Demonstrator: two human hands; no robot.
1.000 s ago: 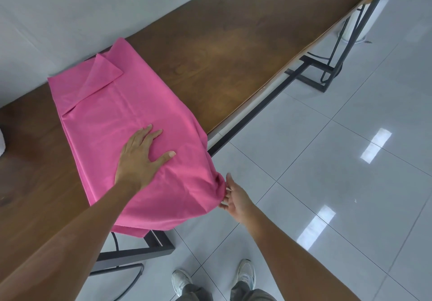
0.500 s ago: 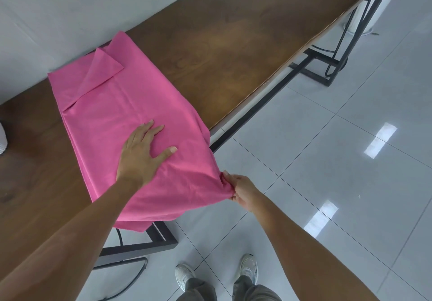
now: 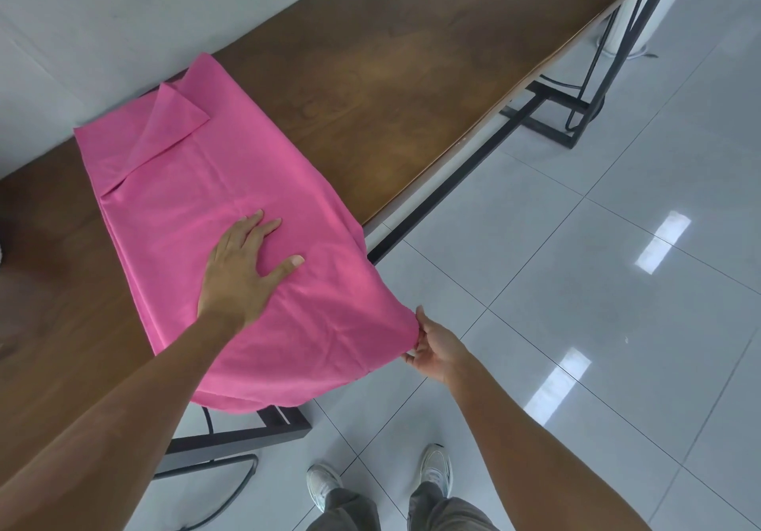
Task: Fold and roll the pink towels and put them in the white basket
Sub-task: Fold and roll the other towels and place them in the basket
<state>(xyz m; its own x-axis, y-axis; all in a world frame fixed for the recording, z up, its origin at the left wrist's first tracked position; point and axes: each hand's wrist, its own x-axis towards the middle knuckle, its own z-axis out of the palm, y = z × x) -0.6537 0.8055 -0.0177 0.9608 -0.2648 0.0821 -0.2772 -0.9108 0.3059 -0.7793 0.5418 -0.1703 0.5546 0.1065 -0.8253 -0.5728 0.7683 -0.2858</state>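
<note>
The towel (image 3: 214,201) is lying spread across the table (image 3: 412,89), its near end hanging over the front edge and one far corner folded back on itself. My left hand (image 3: 243,271) is pressing flat on its middle, fingers straight and slightly apart, thumb out to the side. My right hand (image 3: 432,345) is pinching the overhanging corner just off the table edge, fingers closed on the cloth. My shoes (image 3: 436,468) are standing on the tiled floor (image 3: 576,283) below.
</note>
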